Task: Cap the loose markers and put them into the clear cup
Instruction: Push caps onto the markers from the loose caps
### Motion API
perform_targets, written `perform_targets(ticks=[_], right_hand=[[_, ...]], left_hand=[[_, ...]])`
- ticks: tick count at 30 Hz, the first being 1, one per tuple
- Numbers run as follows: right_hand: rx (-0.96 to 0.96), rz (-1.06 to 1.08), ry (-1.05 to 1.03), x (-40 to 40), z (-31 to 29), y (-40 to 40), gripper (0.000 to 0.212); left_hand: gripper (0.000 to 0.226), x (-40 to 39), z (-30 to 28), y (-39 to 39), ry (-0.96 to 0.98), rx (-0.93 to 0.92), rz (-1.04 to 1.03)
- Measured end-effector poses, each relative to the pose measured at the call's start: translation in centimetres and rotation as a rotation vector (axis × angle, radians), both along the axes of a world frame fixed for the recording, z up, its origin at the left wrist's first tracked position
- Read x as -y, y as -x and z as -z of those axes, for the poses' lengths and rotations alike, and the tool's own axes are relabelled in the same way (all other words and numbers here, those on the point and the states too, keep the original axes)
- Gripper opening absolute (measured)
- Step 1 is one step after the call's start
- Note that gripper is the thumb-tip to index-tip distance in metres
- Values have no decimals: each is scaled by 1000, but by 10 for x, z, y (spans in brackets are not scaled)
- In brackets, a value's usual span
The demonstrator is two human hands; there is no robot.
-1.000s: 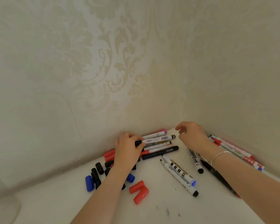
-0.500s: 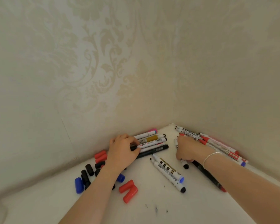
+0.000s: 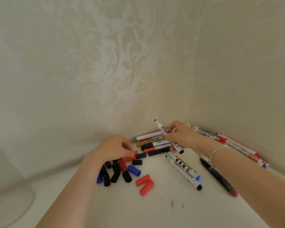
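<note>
right hand: uncapped marker is being gripped, bare tip slanting up and away | left hand: a cap is being pinched from the cap pile, just left of the marker | clear cup: is standing far left, nearer the left hand

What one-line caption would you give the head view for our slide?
Right hand lifts an uncapped black whiteboard marker while the left hand picks among loose caps on the table.
</note>
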State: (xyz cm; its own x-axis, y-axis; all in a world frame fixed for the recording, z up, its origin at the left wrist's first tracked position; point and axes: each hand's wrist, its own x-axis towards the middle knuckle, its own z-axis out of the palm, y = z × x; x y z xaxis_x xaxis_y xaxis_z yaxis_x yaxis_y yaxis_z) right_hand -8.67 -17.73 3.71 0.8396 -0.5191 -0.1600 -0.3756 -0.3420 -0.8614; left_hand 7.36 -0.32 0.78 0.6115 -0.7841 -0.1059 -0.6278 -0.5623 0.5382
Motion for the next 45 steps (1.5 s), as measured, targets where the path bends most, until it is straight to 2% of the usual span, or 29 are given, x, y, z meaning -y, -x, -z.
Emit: perform_targets(ticks=[3, 8, 11, 14, 18, 24, 31, 37, 39, 42, 45], right_hand=[[-35, -50, 44, -15, 0, -5, 19], [-74, -54, 124, -23, 5, -16, 21], [-35, -51, 134, -22, 9, -16, 24], [35, -59, 137, -20, 7, -14, 24], [75, -106, 155, -22, 2, -12, 35], [67, -111, 252, -21, 5, -16, 37], [76, -109, 285, -20, 7, -18, 37], [130, -103, 295, -22, 8, -22, 35], [150, -91, 301, -23, 8, -23, 37], [137, -78, 343, -22, 8, -24, 38], [55, -81, 432, -20, 9, -27, 34]], left_hand=[[8, -5, 6, 10, -78, -8, 33], [21, 2, 22, 19, -45, 103, 19], [14, 7, 29, 19, 71, 73, 13], [15, 9, 31, 17, 290, -72, -42], [19, 5, 26, 14, 542, -214, -60], [31, 3, 24, 11, 643, -211, -107], [27, 1, 24, 11, 733, -218, -130], [32, 5, 19, 20, 905, -584, -146], [33, 6, 19, 20, 873, -532, -141], [41, 6, 21, 17, 737, -262, -156], [40, 7, 22, 17, 695, -132, -158]])
